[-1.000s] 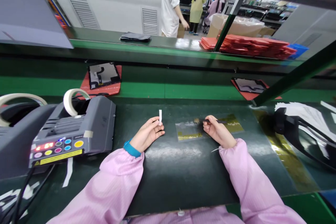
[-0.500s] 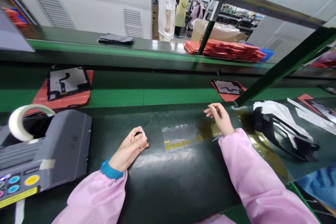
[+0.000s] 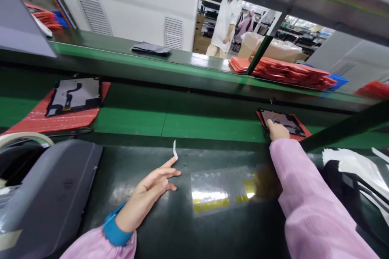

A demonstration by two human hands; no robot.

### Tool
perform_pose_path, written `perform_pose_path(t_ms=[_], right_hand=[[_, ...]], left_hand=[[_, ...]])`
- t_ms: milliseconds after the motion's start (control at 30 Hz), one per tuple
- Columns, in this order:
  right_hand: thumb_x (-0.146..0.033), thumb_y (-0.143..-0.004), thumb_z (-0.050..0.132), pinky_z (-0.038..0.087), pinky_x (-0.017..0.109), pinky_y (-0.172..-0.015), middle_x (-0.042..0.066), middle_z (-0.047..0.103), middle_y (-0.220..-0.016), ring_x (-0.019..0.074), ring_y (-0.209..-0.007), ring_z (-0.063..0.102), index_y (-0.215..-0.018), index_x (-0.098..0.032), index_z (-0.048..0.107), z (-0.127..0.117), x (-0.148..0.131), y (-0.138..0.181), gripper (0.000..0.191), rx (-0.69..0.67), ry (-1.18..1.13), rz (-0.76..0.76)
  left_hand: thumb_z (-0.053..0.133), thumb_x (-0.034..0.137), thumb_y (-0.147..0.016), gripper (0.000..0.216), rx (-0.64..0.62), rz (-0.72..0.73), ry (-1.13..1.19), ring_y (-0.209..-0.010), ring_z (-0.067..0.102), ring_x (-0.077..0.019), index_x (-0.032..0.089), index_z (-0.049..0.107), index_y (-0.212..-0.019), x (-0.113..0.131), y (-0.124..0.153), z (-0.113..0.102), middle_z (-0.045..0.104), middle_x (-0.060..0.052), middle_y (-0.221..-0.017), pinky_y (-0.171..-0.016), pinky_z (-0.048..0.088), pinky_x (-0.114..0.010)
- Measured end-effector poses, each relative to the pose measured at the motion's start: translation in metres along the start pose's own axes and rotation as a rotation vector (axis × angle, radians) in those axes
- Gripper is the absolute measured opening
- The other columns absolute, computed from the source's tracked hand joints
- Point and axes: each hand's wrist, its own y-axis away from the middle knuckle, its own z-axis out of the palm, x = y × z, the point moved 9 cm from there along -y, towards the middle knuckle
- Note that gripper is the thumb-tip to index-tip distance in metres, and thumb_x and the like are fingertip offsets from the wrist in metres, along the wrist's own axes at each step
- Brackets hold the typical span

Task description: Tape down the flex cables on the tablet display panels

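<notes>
My left hand (image 3: pixel 148 194) hovers over the dark bench mat with its fingers spread. A short strip of white tape (image 3: pixel 175 149) clings to its index fingertip and stands up from it. My right hand (image 3: pixel 278 130) reaches far forward and grips the near left edge of a flat black-edged panel (image 3: pixel 287 120), thumb on top and the other fingers mostly hidden. That panel has a grey face and a dark ribbon-like strip, and it rests on a red bag (image 3: pixel 300 127). Between the hands, a clear film sheet with yellow tape pieces (image 3: pixel 209 194) lies on the mat.
A second panel (image 3: pixel 77 95) lies on a red sheet (image 3: pixel 60 117) at the left. A grey tape dispenser (image 3: pixel 69 194) stands at the near left. Red bags (image 3: pixel 291 73) are stacked on the shelf. White strips (image 3: pixel 349 162) lie right, beside a slanted green post (image 3: pixel 349 125).
My right hand has moved forward from above the mat onto the right-hand panel. My left hand's fingers have spread, the tape strip now on the index fingertip. The view has shifted.
</notes>
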Motion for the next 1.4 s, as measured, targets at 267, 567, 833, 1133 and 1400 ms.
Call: perform_pose_path(t_ms=[267,567,833,1133,1400], right_hand=[[-0.016,-0.093,0.064,0.051,0.036,-0.080,0.014,0.067,-0.106,0.0258,-0.097,0.063,-0.109,-0.013,0.066,-0.049,-0.101,0.024,0.017,0.230,0.002,-0.332],[-0.012,-0.098,0.052,0.039,0.032,-0.066,0.005,0.065,-0.082,0.0203,-0.074,0.053,-0.085,-0.025,0.061,-0.106,-0.262,0.248,0.020,0.580,-0.295,-1.129],[-0.047,-0.094,0.073,0.052,0.042,-0.088,0.011,0.073,-0.120,0.0272,-0.106,0.071,-0.093,-0.028,0.042,-0.115,-0.221,0.234,0.037,0.221,-0.867,-1.001],[-0.049,-0.070,0.092,0.054,0.043,-0.088,0.009,0.073,-0.117,0.0256,-0.102,0.068,-0.089,-0.029,0.033,-0.133,-0.190,0.193,0.065,-0.353,-1.008,-0.858],[-0.037,-0.076,0.089,0.046,0.020,-0.060,-0.008,0.061,-0.087,0.0092,-0.069,0.055,-0.089,-0.029,0.031,-0.087,-0.172,0.257,0.060,-0.461,-1.580,-0.511]], left_hand=[[0.083,0.038,-0.086,0.055,-0.072,0.038,0.072,-0.158,0.027,-0.0340,0.046,0.065,-0.138,-0.002,-0.056,0.044,0.012,0.008,-0.177,-0.115,0.048,-0.039],[0.088,0.064,-0.069,0.095,0.065,0.060,0.458,-0.137,0.057,-0.0305,0.044,0.045,-0.150,-0.002,-0.102,0.053,0.046,-0.002,-0.163,-0.103,0.054,-0.040],[0.066,0.000,-0.052,0.124,0.105,0.031,0.445,-0.122,0.067,-0.0228,0.044,0.027,-0.162,0.014,-0.084,0.024,0.068,0.007,-0.139,-0.099,0.053,-0.030],[0.062,0.000,-0.047,0.105,-0.378,0.019,0.294,-0.142,0.053,-0.0384,0.034,0.058,-0.147,0.081,-0.022,0.049,0.061,-0.002,-0.151,-0.114,0.045,-0.048],[0.076,0.026,-0.077,0.087,-0.018,0.453,0.009,-0.149,0.045,-0.0393,0.046,0.043,-0.155,0.149,0.019,0.008,0.027,0.005,-0.173,-0.119,0.038,-0.055]])
